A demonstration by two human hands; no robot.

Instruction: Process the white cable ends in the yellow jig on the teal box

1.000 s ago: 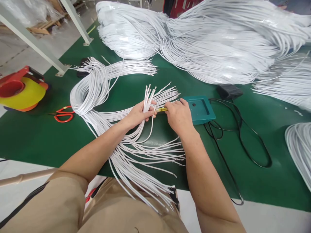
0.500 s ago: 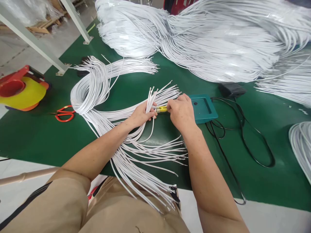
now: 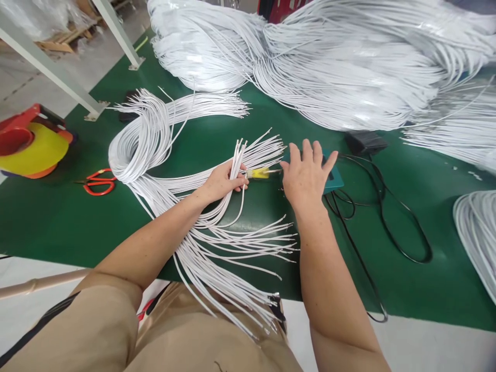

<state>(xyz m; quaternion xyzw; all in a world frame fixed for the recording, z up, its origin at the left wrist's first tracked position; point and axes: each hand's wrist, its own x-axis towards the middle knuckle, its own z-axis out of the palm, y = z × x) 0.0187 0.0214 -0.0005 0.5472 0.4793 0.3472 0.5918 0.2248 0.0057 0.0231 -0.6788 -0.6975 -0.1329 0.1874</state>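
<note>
My left hand (image 3: 222, 182) is closed round a bunch of white wires (image 3: 248, 150) whose stripped ends fan out up and to the right. A small yellow piece with a metal tip (image 3: 260, 173) sticks out to the right of that hand. My right hand (image 3: 306, 175) is open with its fingers spread, lying over a teal tray (image 3: 334, 178); its thumb is close to the yellow piece's tip. More cut white wires (image 3: 240, 243) run under my forearms and hang over the near edge of the green table (image 3: 58, 217).
Red-handled scissors (image 3: 98, 182) lie at the left beside a looped wire bundle (image 3: 141, 139). Large heaps of white wire (image 3: 349, 67) fill the back. A black adapter (image 3: 366, 140) and its black cable (image 3: 387, 222) lie right of the tray. A wire coil (image 3: 478, 232) is at the far right.
My right hand has let go of the yellow piece, opened its fingers and shifted right over the teal tray. My left hand keeps its grip on the wires.
</note>
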